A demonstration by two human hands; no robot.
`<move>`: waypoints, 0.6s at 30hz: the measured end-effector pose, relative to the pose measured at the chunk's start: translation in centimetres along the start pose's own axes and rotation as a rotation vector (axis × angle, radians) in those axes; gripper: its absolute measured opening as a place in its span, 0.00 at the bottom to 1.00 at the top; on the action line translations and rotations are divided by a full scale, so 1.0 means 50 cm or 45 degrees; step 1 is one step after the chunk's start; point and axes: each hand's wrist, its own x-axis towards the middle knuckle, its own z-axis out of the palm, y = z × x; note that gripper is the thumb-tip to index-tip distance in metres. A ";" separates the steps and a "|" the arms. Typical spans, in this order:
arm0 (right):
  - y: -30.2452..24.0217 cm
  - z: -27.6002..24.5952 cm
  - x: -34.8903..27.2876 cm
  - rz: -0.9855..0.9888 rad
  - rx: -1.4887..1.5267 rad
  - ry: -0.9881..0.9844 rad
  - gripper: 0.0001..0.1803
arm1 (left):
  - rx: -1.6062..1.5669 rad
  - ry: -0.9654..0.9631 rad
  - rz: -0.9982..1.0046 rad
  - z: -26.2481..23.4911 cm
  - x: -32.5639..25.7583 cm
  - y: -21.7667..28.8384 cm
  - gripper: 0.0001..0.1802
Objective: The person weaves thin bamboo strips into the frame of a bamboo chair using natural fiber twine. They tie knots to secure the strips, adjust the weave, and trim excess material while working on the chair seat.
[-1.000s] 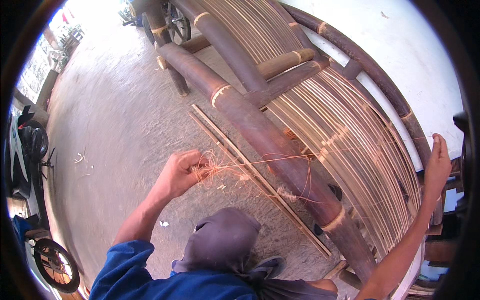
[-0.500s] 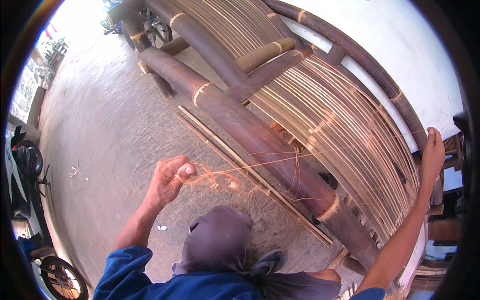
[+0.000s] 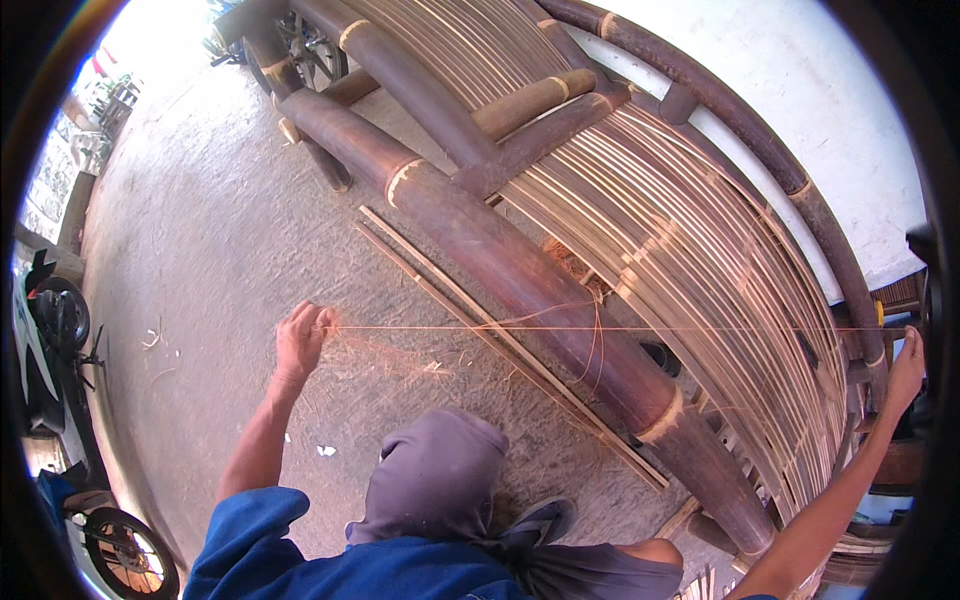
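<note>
A thin orange string (image 3: 400, 328) runs straight and level between my two hands, passing above the bamboo furniture. My left hand (image 3: 303, 340), over the concrete floor at left, pinches one end, with a loose orange tangle (image 3: 390, 352) trailing from it. Far to the right, beyond the slats, my right hand (image 3: 908, 365) is closed on the string with the arm stretched out. Between the hands lies a thick dark bamboo pole (image 3: 510, 262), with a loop of orange string hanging over it. Beside the pole, light split-bamboo slats (image 3: 690, 260) form a seat-like surface.
Two long bamboo strips (image 3: 440, 287) lie along the pole's near side. An orange fibre bundle (image 3: 566, 258) shows under the slats. Motorbike parts and a wheel (image 3: 125, 552) stand at the left edge. A white wall (image 3: 820, 110) rises behind the furniture.
My hands have moved further apart: the left went left, the right went right and lower. The string has gone from slanting to level, and the tangle at my left hand has thinned and stretched.
</note>
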 end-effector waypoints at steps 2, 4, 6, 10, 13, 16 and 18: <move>0.046 -0.004 0.017 -0.057 -0.122 -0.002 0.26 | -0.012 -0.029 0.104 0.005 0.003 -0.015 0.06; 0.091 -0.018 0.042 -0.052 -0.187 -0.025 0.27 | -0.098 -0.074 0.108 0.009 0.012 -0.007 0.07; 0.131 -0.026 0.056 -0.045 -0.094 -0.041 0.26 | -0.166 -0.104 -0.005 0.012 0.025 0.019 0.09; 0.142 -0.025 -0.001 0.067 -0.258 -0.307 0.26 | -0.378 -0.249 -0.385 -0.007 0.049 0.096 0.12; 0.015 0.001 -0.120 -0.046 -0.398 -0.405 0.27 | -0.408 -0.230 -0.329 -0.022 0.054 0.165 0.13; -0.237 0.003 -0.234 -0.460 -0.191 -0.264 0.26 | -0.493 -0.230 -0.213 -0.030 0.061 0.226 0.15; -0.424 -0.026 -0.327 -0.619 0.243 -0.235 0.25 | -0.496 -0.196 -0.120 -0.033 0.069 0.257 0.18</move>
